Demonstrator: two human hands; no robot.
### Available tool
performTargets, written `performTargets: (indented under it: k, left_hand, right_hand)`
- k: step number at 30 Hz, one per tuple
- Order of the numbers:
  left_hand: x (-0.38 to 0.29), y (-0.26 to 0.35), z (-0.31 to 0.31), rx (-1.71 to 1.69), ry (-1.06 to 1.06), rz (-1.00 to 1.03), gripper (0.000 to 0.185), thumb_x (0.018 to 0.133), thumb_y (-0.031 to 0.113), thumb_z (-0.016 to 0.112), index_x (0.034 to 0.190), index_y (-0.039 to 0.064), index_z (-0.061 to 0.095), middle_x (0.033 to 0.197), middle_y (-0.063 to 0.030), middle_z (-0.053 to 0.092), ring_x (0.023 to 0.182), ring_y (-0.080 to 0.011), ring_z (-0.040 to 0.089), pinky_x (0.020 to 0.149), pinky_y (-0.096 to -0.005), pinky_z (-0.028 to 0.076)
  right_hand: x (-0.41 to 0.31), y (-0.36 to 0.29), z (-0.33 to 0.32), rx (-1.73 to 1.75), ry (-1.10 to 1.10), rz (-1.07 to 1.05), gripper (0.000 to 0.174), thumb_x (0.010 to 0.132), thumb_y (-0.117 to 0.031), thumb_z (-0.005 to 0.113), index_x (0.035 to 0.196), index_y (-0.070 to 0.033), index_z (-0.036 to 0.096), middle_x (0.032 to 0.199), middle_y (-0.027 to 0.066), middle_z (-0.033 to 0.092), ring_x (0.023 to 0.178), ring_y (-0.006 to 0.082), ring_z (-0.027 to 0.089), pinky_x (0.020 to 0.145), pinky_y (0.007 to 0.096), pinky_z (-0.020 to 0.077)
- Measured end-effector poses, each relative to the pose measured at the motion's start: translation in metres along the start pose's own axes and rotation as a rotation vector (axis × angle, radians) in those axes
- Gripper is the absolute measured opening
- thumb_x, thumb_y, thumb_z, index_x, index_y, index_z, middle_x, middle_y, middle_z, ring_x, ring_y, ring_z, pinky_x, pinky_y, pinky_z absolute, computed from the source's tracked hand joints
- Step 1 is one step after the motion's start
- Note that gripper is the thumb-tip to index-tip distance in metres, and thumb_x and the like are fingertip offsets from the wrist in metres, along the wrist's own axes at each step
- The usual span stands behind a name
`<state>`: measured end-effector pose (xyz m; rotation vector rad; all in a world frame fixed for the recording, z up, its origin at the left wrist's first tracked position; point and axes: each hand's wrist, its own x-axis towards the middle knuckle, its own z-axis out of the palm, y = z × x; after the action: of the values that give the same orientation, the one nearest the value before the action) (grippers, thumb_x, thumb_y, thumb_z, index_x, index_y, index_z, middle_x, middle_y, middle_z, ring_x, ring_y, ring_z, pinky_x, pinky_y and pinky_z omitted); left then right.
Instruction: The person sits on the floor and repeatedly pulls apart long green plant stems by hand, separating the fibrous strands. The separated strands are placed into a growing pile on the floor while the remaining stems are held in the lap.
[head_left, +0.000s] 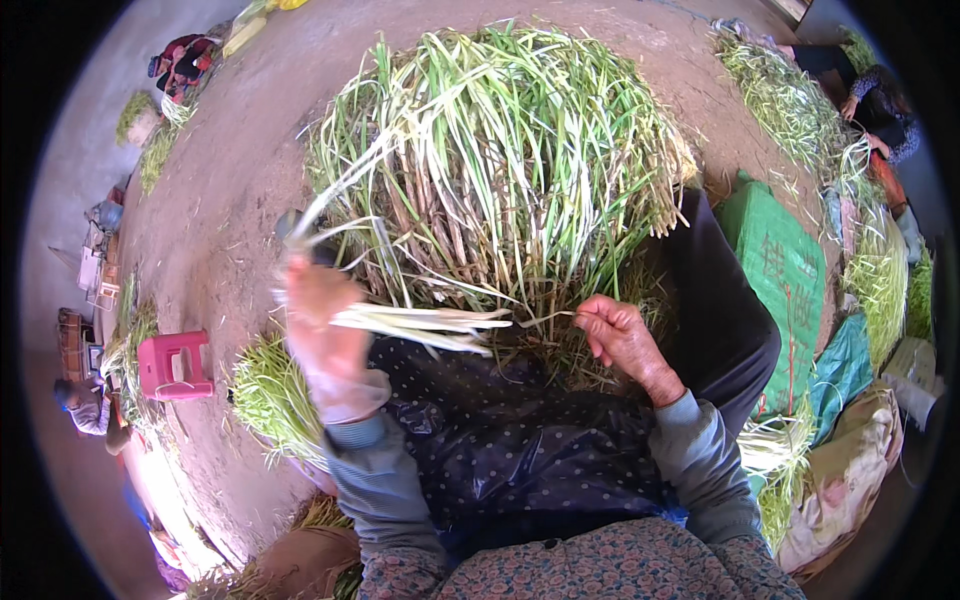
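Note:
My left hand (322, 337), blurred and seemingly in a thin see-through glove, grips a small bunch of pale leafy stalks (420, 319). The cut ends point right, while the long leaves trail up over the heap. Between the thumb and forefinger of my right hand (619, 337) is a thin, withered leaf strip (551, 319). Just beyond both hands rises a large heap of long green-and-white leafy stalks (510, 157), with brown, dried leaves low on its near side. A dark polka-dot plastic apron (517, 457) covers my lap beneath the hands.
Cleaned-looking pale green stalks (277, 405) stand at my left, near a pink plastic stool (176, 365). On my right are a green woven sack (780, 292) bearing writing and a whitish sack (844, 480). Other people sit by stalk piles (795, 105) around the room's edges.

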<state>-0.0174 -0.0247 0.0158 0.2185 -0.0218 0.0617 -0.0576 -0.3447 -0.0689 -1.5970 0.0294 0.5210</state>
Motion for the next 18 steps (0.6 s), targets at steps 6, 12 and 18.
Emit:
performTargets:
  k: [6, 12, 18]
  left_hand:
    - [0.000, 0.058, 0.054, 0.231, -0.438, 0.147, 0.039, 0.099, 0.025, 0.035, 0.126, -0.003, 0.043, 0.050, 0.0044, 0.043, 0.034, -0.0048, 0.032, 0.028, -0.0226, 0.027]
    - [0.001, 0.019, 0.016, 0.016, -0.211, 0.122, 0.037, 0.099, 0.022, 0.032, 0.123, -0.001, 0.048, 0.048, 0.0034, 0.043, 0.034, -0.0063, 0.033, 0.030, -0.0210, 0.025]
    - [-0.009, -0.015, 0.001, -0.158, -0.105, 0.035, 0.034, 0.098, 0.019, 0.034, 0.120, -0.002, 0.050, 0.050, 0.0025, 0.040, 0.042, -0.0085, 0.038, 0.044, -0.0240, 0.033]
  right_hand:
    - [0.004, 0.006, 0.000, -0.792, 0.007, -0.054, 0.020, 0.083, -0.023, 0.064, 0.090, -0.005, 0.059, 0.077, 0.0087, 0.063, 0.070, 0.0353, 0.060, 0.065, 0.0418, 0.0481]
    - [0.013, -0.038, 0.044, -0.205, -0.117, -0.453, 0.062, 0.075, -0.010, 0.072, 0.130, -0.012, 0.045, 0.133, 0.0105, 0.045, 0.077, 0.0122, 0.062, 0.059, 0.0233, 0.0527]
    - [0.019, -0.060, 0.083, 0.333, -0.546, -0.081, 0.037, 0.094, -0.015, 0.051, 0.129, -0.007, 0.041, 0.067, -0.0002, 0.060, 0.048, 0.0075, 0.054, 0.044, 0.0191, 0.0454]
